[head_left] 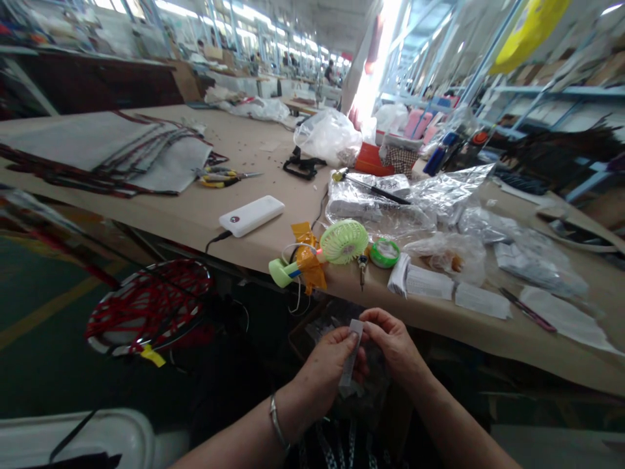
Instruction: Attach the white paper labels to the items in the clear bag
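Note:
A small white strip, like a folded label (350, 357), is pinched between the thumb and fingers of my left hand (326, 366). My right hand (393, 344) pinches at the strip's upper end, its thumb and forefinger pressed together; whatever lies between those fingertips is too small to make out. Both hands hang just in front of the table edge, above a dark space with a clear plastic bag below. Closest on the table are a stack of white labels (428, 283), a green tape roll (385, 253) and a small metal-tipped tool (362, 270).
A green handheld fan (344, 242) is fixed to the table edge with orange tape (310, 260). A white power bank (252, 216), yellow-handled pliers (219, 177), a hammer (371, 186) on plastic-wrapped packs, and a slim cutter (527, 310) lie on the table (283, 185).

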Action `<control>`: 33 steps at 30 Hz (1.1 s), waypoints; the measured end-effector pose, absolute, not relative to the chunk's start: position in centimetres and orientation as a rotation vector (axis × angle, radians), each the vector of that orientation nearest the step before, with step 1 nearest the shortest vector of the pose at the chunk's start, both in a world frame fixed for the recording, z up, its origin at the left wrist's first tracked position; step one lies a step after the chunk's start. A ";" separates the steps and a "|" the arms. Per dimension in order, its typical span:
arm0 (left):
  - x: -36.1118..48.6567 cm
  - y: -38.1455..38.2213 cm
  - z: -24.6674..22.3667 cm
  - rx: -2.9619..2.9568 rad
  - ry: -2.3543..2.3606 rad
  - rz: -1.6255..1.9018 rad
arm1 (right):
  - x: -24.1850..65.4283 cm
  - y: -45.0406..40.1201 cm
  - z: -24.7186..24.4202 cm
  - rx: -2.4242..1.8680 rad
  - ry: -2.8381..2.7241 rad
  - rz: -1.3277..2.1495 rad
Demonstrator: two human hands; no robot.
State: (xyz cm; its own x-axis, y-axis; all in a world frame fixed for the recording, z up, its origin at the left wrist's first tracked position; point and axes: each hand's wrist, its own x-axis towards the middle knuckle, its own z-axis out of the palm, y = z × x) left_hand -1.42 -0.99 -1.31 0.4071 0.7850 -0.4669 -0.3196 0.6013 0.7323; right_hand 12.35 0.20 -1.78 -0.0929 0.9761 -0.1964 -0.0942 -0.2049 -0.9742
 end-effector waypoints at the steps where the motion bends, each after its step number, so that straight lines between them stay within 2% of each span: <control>1: -1.4 -0.8 -1.3 0.608 0.906 0.756 | 12.2 0.4 -1.8 -1.231 -1.076 1.468; 10: -1.0 0.4 -1.5 0.728 0.957 0.787 | 11.7 1.2 -1.6 -1.187 -1.030 1.579; 14: -0.8 1.1 -1.4 0.865 0.976 0.811 | 11.9 1.8 -1.6 -1.211 -1.059 1.452; 21: -1.4 3.1 -0.7 1.306 1.128 0.907 | 12.6 3.0 -1.7 -1.358 -1.325 1.032; 33: -1.3 4.9 -0.4 1.612 1.183 1.046 | 12.6 4.1 -1.3 -1.419 -1.455 0.799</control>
State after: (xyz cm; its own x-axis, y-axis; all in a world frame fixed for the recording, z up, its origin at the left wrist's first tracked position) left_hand -1.32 4.95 -0.45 0.2004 0.9704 0.1347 0.2529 -0.1841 0.9498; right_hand 12.56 4.06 -1.31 0.0903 0.9812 0.1705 0.3828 0.1238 -0.9155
